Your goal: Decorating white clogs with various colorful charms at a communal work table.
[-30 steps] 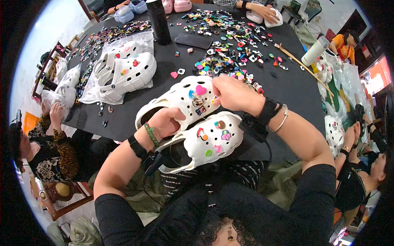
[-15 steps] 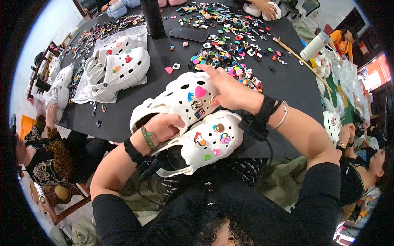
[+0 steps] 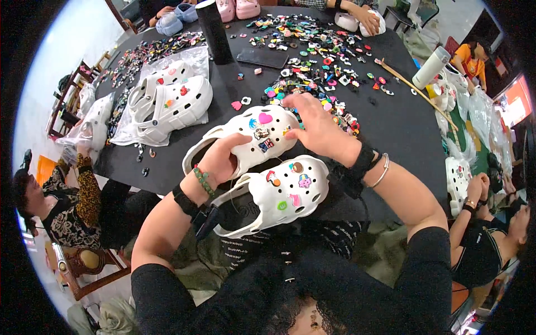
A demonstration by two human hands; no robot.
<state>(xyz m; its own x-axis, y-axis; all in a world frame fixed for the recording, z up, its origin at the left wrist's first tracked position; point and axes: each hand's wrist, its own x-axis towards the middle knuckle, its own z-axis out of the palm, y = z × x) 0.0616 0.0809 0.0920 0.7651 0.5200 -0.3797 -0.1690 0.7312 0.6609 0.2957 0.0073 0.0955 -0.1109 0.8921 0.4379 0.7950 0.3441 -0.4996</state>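
Two white clogs are at the table's near edge in front of me. My left hand [image 3: 219, 158] grips the side of the farther clog [image 3: 281, 121], thumb on top. That clog carries a pink heart charm, a blue palm charm and other charms. Over its toe is my right hand [image 3: 319, 127], thumb and forefinger apart, the thumb beside a small yellow charm; its other fingers are partly hidden. The nearer clog [image 3: 313, 193] bears several charms, among them a green round one and a purple one, and neither hand holds it.
Loose charms [image 3: 329, 61] are heaped beyond my hands. Another pair of white clogs [image 3: 187, 103] lies on plastic at the left. Farther off are a black cylinder [image 3: 214, 33], a phone [image 3: 262, 58], a wooden stick [image 3: 413, 88] and a white bottle [image 3: 431, 67]. Other people sit around the table.
My right hand's thumb and forefinger have drawn back slightly from the farther clog's toe. The farther clog has tilted, and a wider gap shows between the two clogs. The whole view has shifted slightly.
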